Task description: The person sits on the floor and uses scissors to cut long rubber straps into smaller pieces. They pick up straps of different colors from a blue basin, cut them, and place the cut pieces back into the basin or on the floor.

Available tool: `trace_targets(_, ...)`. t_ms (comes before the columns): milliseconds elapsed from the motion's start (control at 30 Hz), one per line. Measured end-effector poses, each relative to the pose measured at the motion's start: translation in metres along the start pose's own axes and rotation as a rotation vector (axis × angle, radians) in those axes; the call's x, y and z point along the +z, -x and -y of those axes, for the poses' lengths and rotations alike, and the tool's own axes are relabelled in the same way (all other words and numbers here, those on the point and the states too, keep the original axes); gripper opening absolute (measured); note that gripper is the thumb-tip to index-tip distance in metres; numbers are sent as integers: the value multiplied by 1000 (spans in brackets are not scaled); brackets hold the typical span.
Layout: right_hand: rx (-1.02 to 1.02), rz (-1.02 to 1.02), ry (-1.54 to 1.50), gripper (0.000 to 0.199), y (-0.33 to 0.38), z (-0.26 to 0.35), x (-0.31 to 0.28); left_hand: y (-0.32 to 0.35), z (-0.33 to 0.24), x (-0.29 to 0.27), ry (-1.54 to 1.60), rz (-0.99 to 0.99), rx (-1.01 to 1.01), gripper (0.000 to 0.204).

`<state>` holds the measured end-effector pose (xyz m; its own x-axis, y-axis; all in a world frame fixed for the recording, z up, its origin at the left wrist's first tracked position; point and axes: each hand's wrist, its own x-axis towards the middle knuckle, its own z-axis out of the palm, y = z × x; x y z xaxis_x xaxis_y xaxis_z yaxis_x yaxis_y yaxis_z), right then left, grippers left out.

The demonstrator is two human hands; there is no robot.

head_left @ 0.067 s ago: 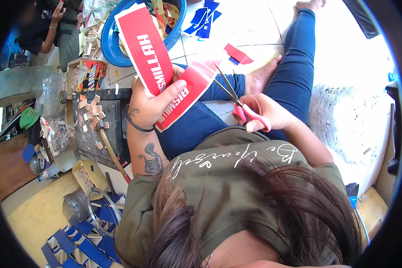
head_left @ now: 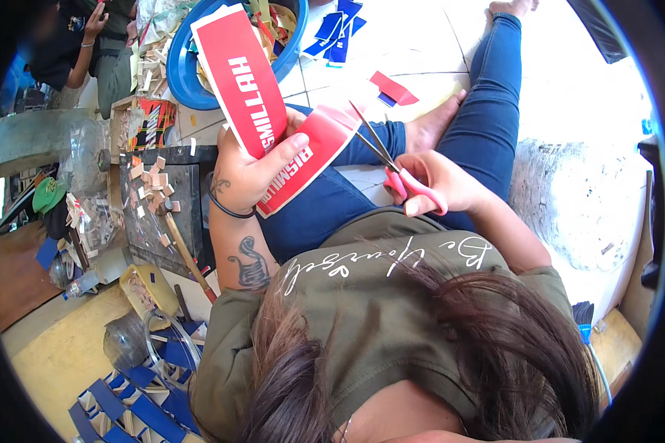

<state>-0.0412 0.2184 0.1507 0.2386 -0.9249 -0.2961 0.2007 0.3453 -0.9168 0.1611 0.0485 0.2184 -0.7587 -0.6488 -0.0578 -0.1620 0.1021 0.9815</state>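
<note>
Head view: at the far left another person sits in the upper corner, above a green cap. Blue strips lie in a heap at the lower left, near a yellow container with small pieces in it. Small wooden blocks and a wooden handle rest on a black box beside the left forearm. The left hand grips two red strips over the lap; the upper one hides part of a blue tub full of scraps. Farther right, blue pieces and a red scrap lie on the floor. The right hand grasps pink-handled scissors, blades parted at the lower strip's end, though whether they touch it is hard to tell. Long hair covers part of the shirt; a plastic-wrapped bundle stands beyond the right arm.
</note>
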Motion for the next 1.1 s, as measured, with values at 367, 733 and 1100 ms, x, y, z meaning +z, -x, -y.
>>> trace_targets(367, -12, -33, 66, 43, -3, 22, 6, 3, -5, 7, 35, -14, 78, 14)
trace_targets(733, -23, -47, 96, 45, -5, 22, 6, 3, -3, 7, 46, -11, 75, 15)
trace_targets(1100, 15, -38, 113, 51, -4, 25, 6, 3, -2, 5, 13, 0, 93, 14)
